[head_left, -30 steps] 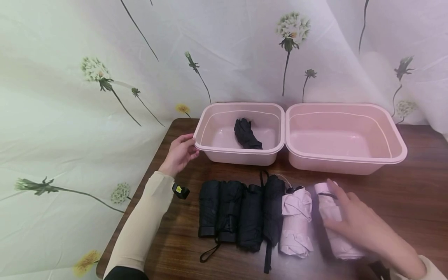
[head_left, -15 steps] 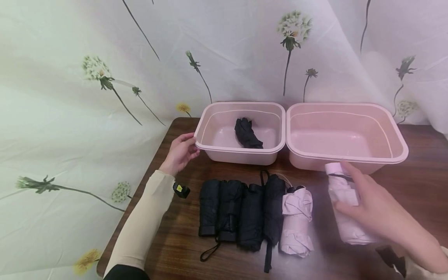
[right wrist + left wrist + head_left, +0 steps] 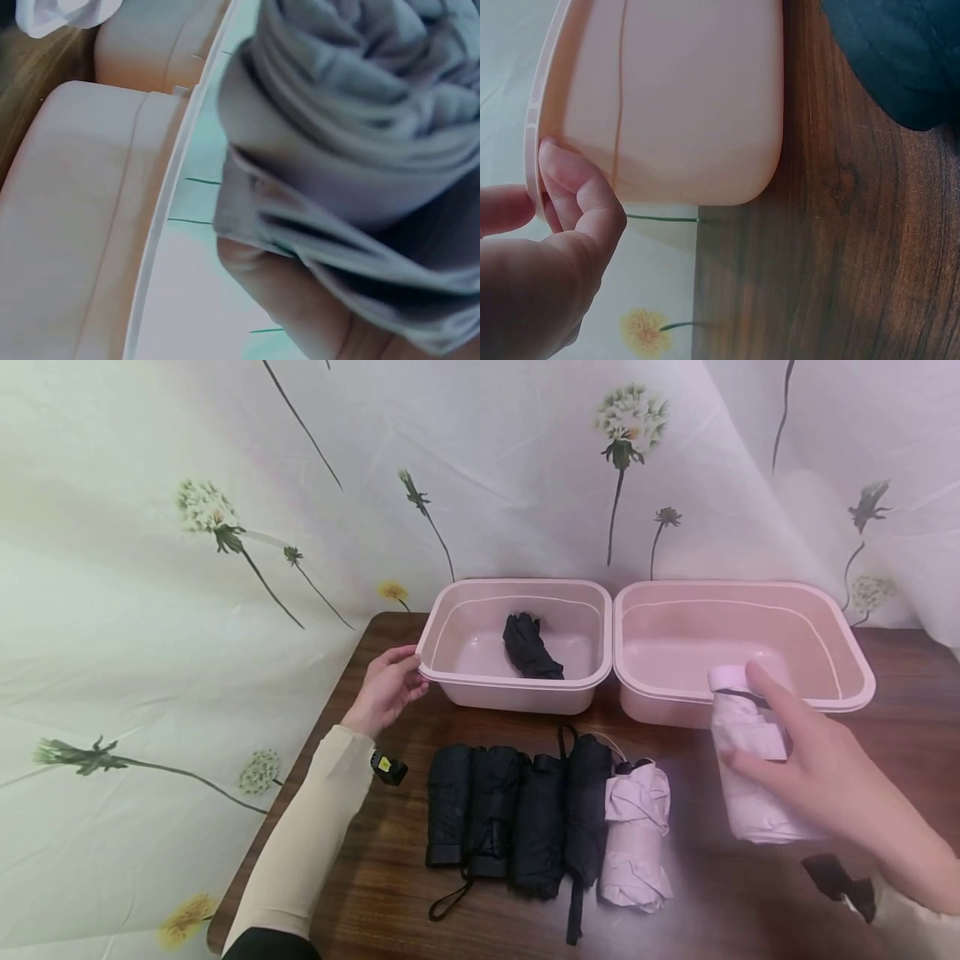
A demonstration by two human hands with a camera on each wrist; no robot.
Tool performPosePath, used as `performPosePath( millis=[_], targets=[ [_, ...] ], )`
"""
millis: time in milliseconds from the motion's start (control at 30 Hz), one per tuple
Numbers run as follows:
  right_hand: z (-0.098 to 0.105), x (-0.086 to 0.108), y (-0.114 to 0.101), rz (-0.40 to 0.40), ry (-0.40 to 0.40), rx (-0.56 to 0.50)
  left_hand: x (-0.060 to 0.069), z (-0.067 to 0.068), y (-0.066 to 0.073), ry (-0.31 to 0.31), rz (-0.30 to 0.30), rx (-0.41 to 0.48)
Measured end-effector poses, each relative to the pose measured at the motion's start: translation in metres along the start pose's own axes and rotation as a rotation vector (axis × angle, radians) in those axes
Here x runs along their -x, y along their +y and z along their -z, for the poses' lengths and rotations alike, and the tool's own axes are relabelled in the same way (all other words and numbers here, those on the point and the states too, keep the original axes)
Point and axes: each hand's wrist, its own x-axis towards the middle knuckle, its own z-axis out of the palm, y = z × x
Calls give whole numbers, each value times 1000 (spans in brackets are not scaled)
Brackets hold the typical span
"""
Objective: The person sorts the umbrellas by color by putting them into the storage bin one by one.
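Note:
My right hand [image 3: 817,768] grips a folded pale pink umbrella [image 3: 750,735], raised off the table in front of the right pink bin [image 3: 675,706]. In the right wrist view the umbrella's rolled fabric [image 3: 337,127] fills much of the picture and hides most of the fingers. My left hand [image 3: 386,689] pinches the rim of the left pink bin [image 3: 517,693] at its near left corner. The left wrist view shows fingers and thumb on either side of that rim [image 3: 532,135]. One black folded umbrella [image 3: 528,647] lies inside the left bin.
Several black folded umbrellas [image 3: 536,827] lie side by side on the wooden table [image 3: 375,868]. A second pale pink umbrella [image 3: 636,839] is at the right end of their row. Behind the bins hangs a flower-printed cloth [image 3: 510,468].
My right hand has taken hold of the right-hand pink umbrella and lifted it off the table, up and toward the right bin. The left hand stays at the left bin's rim.

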Motion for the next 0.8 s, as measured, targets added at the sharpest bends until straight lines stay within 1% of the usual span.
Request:
performPosePath(
  millis=[133, 267, 400, 600, 700, 800],
  targets=[
    [3, -8, -1, -15, 11, -37, 0, 1, -1, 3, -9, 0],
    [5, -18, -6, -2, 24, -120, 0, 1, -1, 5, -11, -4],
    [8, -28, -13, -10, 43, -185, 0, 1, -1, 5, -3, -10],
    [13, -42, -18, -21, 91, -176, 0, 1, -1, 4, -1, -9],
    [14, -49, -20, -38, 115, -180, -1, 1, -1, 2, -2, -10],
    [14, -56, -22, -73, 119, -197, -1, 0, -1, -1, -2, -10]
  ],
)
